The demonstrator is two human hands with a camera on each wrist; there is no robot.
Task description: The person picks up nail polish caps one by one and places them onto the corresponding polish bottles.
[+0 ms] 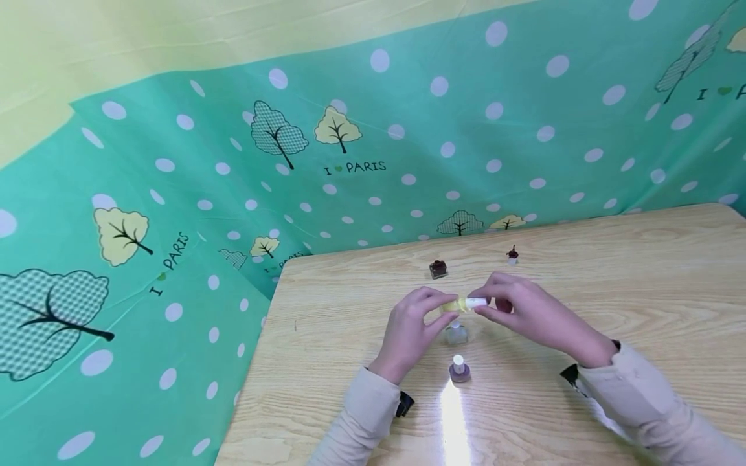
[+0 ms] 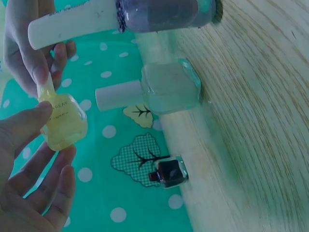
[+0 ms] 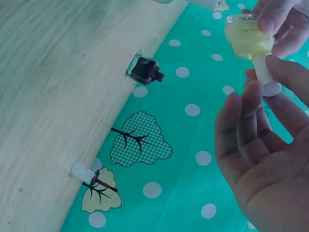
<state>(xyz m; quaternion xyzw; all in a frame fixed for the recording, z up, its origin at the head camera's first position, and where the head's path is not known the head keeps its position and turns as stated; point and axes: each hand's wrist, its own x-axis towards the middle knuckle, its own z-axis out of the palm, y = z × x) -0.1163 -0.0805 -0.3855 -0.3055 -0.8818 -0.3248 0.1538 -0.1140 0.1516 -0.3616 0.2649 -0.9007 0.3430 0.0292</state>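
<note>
With left fingers (image 2: 57, 169) parted just enough to pinch the yellow bottle (image 2: 66, 123) and right fingers (image 3: 247, 125) likewise on its cap (image 3: 263, 72), righting it before twisting seems wisest.

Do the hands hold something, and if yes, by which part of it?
A small yellow bottle: the left hand pinches its glass body, the right hand its white cap.

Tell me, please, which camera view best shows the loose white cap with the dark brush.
The right wrist view does: the loose white cap and its dark brush appear larger there, unobstructed. The head view shows both, but tiny, far back on the table; the left wrist view shows neither.
</note>
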